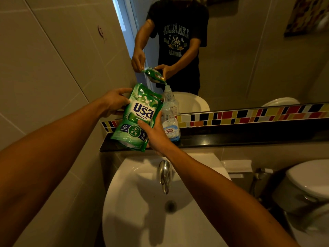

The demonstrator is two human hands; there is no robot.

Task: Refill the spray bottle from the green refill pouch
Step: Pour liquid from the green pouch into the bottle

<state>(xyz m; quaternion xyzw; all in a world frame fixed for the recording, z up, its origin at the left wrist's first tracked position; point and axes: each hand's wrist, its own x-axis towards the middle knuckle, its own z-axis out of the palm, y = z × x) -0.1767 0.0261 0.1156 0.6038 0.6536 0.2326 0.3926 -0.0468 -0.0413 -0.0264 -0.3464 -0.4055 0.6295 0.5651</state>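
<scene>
Nearest the camera lies the white basin with its chrome tap, and both forearms reach out over it toward the dark ledge behind.

The right hand is wrapped around the lower right edge of the green refill pouch, thumb across the printed front and the other fingers hidden behind it. The left hand grips the upper left edge, fingers curled over the side seam. Both hands are closed on the pouch, which hangs tilted above the ledge with its top corner leaning toward the spray bottle.

The pouch looks like soft, glossy film, bulging in the middle, so it is probably still fairly full and heavy for its stiffness. It will likely sag and shift as the liquid moves, and squeezing the belly would push liquid out faster than intended. The firmer side seams and the bottom gusset seem the best places to hold, with one hand supporting the weight from below and the other steering the spout corner. The film may be slippery if wet.

The bottle stands upright on the ledge, just beside the pouch, clear plastic with a blue label and a narrow neck; its sprayer head appears to be off. It looks light and could tip if the pouch presses on it. The mirror behind shows the spout at the bottle's mouth.
</scene>
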